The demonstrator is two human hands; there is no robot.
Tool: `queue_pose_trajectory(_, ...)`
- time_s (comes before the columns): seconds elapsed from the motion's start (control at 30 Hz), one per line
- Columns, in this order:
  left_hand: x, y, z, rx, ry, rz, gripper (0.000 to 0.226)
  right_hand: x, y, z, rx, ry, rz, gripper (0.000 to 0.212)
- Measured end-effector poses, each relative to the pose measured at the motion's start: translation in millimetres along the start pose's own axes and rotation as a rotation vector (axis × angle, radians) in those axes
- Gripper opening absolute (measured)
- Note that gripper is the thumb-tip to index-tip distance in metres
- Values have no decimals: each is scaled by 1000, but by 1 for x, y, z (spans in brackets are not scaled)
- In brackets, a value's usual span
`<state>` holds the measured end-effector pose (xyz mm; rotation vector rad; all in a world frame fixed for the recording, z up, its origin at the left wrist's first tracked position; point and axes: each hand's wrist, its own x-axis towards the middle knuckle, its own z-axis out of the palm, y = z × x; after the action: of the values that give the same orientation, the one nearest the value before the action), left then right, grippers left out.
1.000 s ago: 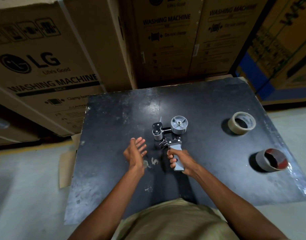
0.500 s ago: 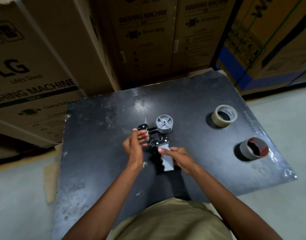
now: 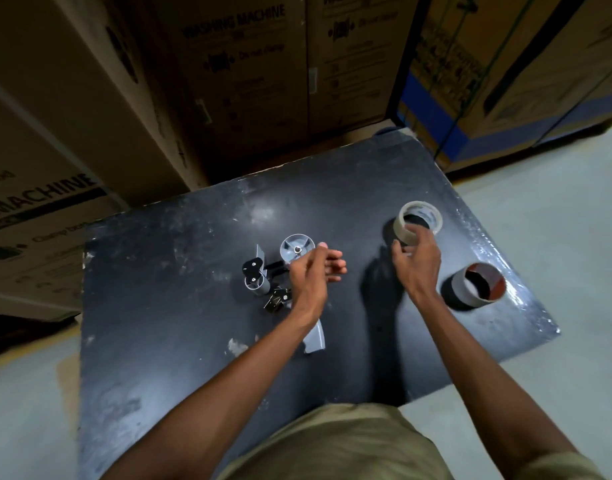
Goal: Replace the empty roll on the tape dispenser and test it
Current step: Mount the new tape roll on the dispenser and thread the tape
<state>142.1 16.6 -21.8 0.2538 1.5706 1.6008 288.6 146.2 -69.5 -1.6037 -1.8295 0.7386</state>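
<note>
The tape dispenser lies on the black tabletop point(image 3: 166, 341); its bare grey spool wheel point(image 3: 292, 244) carries no roll, and its grey handle point(image 3: 315, 338) points toward me. My left hand point(image 3: 315, 273) hovers over the dispenser's middle with straight fingers and holds nothing. At the table's right, a clear tape roll point(image 3: 423, 213) stands with its hole facing up. My right hand point(image 3: 417, 261) is at its near wall, thumb outside and fingers over the rim, pinching it. An empty grey and red-brown core point(image 3: 479, 285) stands to the right of that hand.
Tall washing machine cartons point(image 3: 249, 74) wall off the far and left sides of the table. A blue-banded carton point(image 3: 505, 81) stands at the back right. Pale concrete floor point(image 3: 557, 237) lies to the right and left of the table.
My right hand let go of the dispenser handle and reached right to the clear tape roll. My left hand shifted right over the dispenser. The camera swung left.
</note>
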Motion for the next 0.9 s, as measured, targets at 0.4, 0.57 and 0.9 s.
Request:
queue_pose_trajectory(0.4,14,-14,35,72,-156,-137,34,29,-4,3,-117,-53,128,23)
queue_pose_trajectory(0.57,23,-6,32,41,-148,-127,25,13,-13,3,100,-107,149,13)
queue_pose_trajectory(0.9,27,16,11,-18,-143,-96,62,-33,-65,-4,575,-356,33,28)
